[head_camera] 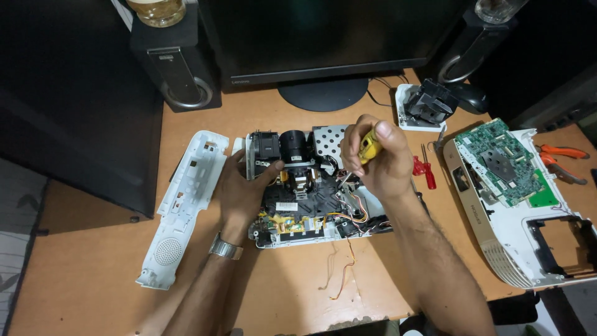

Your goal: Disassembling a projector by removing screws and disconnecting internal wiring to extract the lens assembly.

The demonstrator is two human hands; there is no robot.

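An opened projector chassis (311, 211) lies on the wooden desk (93, 267), its black lens block (295, 146), circuit parts and coloured wires exposed. My left hand (239, 186) rests on the chassis's left side, thumb pressed toward the lens block; a metal watch sits on that wrist. My right hand (376, 155) is closed around a yellow-handled screwdriver (369, 148), held upright over the right part of the chassis. The tool's tip is hidden behind my fingers.
A white plastic side panel (180, 205) lies left of the chassis. To the right sit red screwdrivers (426, 169), the white projector top cover (528, 249) with a green circuit board (504, 162), orange pliers (563, 152) and a black part on a white base (426, 102). Monitor stand (323, 93) and speakers (180, 68) stand behind.
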